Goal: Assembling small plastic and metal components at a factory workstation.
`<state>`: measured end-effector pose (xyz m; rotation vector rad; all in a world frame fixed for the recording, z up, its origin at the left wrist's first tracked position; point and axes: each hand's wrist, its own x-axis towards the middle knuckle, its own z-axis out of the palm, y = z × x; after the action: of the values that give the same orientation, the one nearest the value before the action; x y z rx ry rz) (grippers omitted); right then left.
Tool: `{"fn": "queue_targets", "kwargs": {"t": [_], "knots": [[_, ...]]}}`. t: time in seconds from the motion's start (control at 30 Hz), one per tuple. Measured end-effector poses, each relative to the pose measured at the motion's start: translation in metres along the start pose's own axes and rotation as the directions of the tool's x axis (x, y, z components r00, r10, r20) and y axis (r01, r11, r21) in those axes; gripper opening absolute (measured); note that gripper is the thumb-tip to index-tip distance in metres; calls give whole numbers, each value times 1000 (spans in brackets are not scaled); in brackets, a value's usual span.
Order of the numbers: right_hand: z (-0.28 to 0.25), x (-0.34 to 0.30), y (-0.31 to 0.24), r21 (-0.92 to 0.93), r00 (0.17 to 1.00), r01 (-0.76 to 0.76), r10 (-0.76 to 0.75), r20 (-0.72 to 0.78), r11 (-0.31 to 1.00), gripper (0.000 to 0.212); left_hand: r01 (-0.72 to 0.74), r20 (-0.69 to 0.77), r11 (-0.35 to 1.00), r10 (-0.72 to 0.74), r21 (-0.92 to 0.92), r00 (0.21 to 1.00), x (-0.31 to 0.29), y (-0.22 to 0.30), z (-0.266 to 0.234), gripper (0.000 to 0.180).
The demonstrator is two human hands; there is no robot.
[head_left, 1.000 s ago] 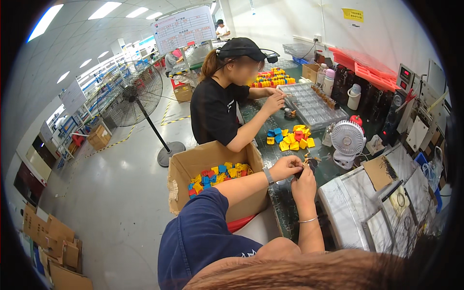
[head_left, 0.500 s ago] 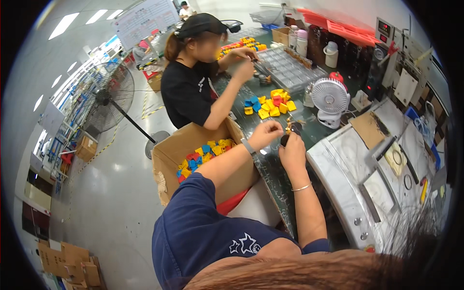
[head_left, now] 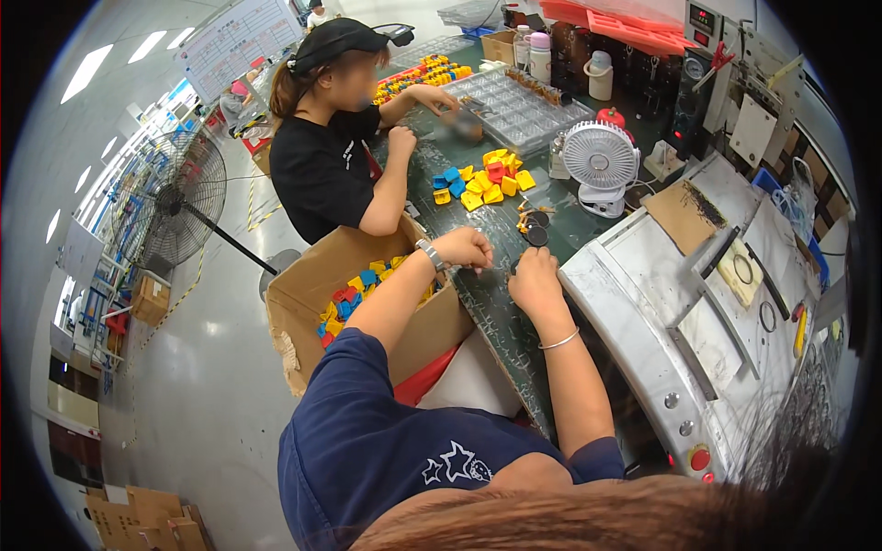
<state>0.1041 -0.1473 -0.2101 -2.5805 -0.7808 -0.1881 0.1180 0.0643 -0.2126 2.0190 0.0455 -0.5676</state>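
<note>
My left hand [head_left: 466, 248] hovers over the table's near edge, its fingers curled together; anything in them is too small to make out. Across a short gap to the right, my right hand [head_left: 536, 280] is closed, and a small dark piece [head_left: 515, 265] shows at its fingertips. Just beyond that hand, round black discs [head_left: 536, 236] lie on the dark green table [head_left: 478, 292] beside small brass-coloured parts [head_left: 527, 218]. Farther off is a pile of yellow, red and blue plastic pieces [head_left: 485, 182].
A cardboard box [head_left: 303, 317] of coloured pieces stands left of the table. Opposite, a co-worker [head_left: 322, 165] reaches toward a clear compartment tray [head_left: 519, 110]. A white fan [head_left: 600, 165] and a metal machine bench [head_left: 634, 303] are to the right. A floor fan [head_left: 170, 197] stands behind.
The whole view has shifted. My hands have drawn back from the black discs and moved farther apart. The co-worker's raised hands have parted, one lowering to the table.
</note>
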Motion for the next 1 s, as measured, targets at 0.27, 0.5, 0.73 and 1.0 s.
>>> {"fn": "queue_targets", "kwargs": {"t": [0.27,0.5,0.73,1.0], "knots": [[-6,-3,1,1,998,6,-6,56,1000,28,-50,-54,971,65,232,996,0,1,-7,10],[-5,-1,-2,-125,993,27,-12,119,992,29,-19,-24,982,24,188,999,7,-7,-9,8],[-3,1,2,-64,993,8,-1,116,998,32,-16,14,1000,17,-25,1000,7,-10,-10,7],[-4,0,0,-36,992,-1,5,128,999,34,40,-48,957,-28,288,998,7,-3,-4,6]]}}
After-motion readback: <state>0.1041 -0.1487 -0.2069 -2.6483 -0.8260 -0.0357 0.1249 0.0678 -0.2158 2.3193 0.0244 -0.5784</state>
